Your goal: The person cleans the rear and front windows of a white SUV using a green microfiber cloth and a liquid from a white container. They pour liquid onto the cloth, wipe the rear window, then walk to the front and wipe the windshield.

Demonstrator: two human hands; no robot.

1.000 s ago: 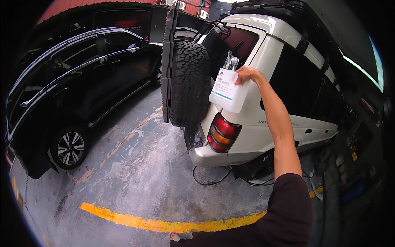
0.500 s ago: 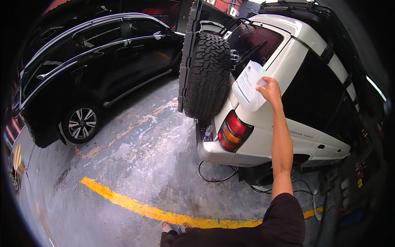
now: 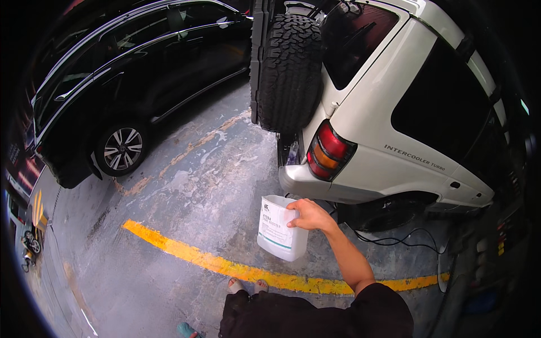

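My right hand (image 3: 309, 215) is closed on the upper right rim of a white, translucent plastic jug (image 3: 276, 236). The jug looks cut open at the top, has a printed label with a teal stripe, and hangs nearly upright over the floor, in front of my feet. Whether anything is inside does not show. At the lower edge, left of my body, a sliver of skin, seemingly my left hand (image 3: 195, 334), is closed at a small teal thing (image 3: 185, 329), perhaps a cloth; most of it is cut off.
A white off-road car (image 3: 372, 169) stands ahead to the right, with a spare tyre (image 3: 290, 79) on its back and a red-amber tail light (image 3: 331, 151). A black car (image 3: 169, 73) is at the left. A black hose (image 3: 394, 240) lies by the rear wheel; a yellow line (image 3: 186, 253) crosses the floor.
My right hand has brought the jug down from beside the white car's rear window to low over the floor. The view has tilted downward, and the teal thing has come into sight.
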